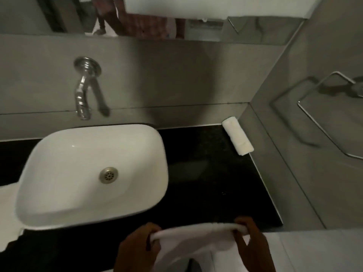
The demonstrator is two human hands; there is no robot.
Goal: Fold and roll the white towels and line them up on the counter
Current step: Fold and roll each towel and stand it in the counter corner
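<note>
Head view: white towel (pixel 196 238) stretched between left fingers (pixel 151 232) and right fingers (pixel 242 225).

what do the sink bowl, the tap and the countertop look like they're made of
Sink bowl: likely glazed ceramic, smooth glossy white. Tap: polished metal, probably chrome, with mirror-like highlights. Countertop: dark polished stone, perhaps granite; faint speckles, though blur leaves it open.

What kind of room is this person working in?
Most likely a bathroom, perhaps a hotel's: a white oval vessel basin sits on a black stone counter, under a chrome wall-mounted tap, with a rolled white towel by the wall.
</note>
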